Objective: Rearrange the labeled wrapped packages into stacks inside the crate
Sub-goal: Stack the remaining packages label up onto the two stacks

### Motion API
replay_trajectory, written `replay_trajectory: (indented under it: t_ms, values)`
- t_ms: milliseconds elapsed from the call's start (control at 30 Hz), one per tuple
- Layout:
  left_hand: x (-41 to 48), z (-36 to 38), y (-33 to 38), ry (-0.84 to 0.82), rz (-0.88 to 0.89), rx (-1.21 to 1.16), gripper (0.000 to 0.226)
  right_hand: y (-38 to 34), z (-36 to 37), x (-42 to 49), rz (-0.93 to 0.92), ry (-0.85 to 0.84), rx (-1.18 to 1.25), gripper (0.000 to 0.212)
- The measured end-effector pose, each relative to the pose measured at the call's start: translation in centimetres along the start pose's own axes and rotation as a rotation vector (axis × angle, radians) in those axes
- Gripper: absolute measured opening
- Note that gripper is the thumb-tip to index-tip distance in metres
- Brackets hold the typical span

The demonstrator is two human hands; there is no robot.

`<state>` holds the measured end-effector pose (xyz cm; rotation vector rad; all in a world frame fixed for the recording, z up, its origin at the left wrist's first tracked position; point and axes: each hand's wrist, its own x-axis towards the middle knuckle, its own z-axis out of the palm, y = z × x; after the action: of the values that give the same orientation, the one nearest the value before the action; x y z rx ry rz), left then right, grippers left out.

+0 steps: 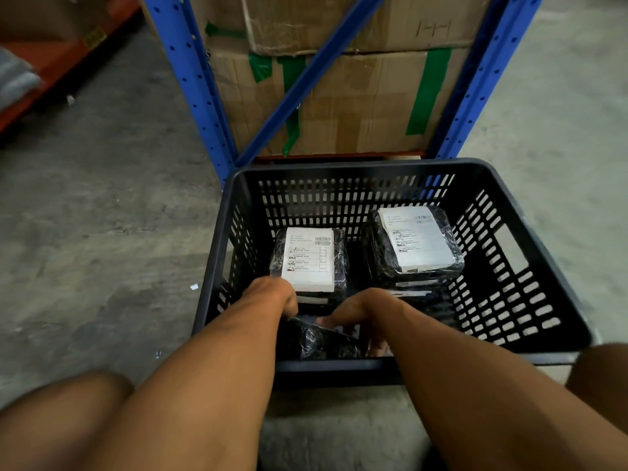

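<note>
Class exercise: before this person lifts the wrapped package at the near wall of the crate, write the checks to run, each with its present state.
1. Left hand gripping the near package: cannot tell, fingers hidden.
2. Right hand on that package: ok, fingers reach its right edge.
3. Left stack label up and level: ok.
4. Right stack squared: not ok, top package sits skewed.
5. Crate floor free between stacks: ok, dark gap shows.
</note>
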<state>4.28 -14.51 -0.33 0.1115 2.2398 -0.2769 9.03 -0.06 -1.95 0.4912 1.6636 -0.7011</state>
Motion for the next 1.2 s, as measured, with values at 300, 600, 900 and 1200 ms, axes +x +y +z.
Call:
replay_trajectory:
  t_ms: [300, 600, 900, 1200]
  values:
    - [-1.9, -4.7, -1.0, -0.418, -0.042, -0.289, 0.026, 1.8, -5.0, -4.3, -0.01, 0.021, 0.065, 0.031]
    - [-5.6, -11.4, -4.5, -0.246, 0.011, -0.76, 0.049, 0.7, -10.1, -9.6, -0.373, 0.329, 0.938, 0.023]
    - [-5.4, -12.0, -6.3, -0.239, 0.184, -1.268, 0.058, 2.0, -9.2, -9.1, -0.327, 0.146, 0.993, 0.043]
    - [-4.0, -10.9, -5.4, -0.051, 0.019, -1.252, 0.072, 3.0, -8.8, -8.4, -0.292, 0.16, 0.791, 0.1]
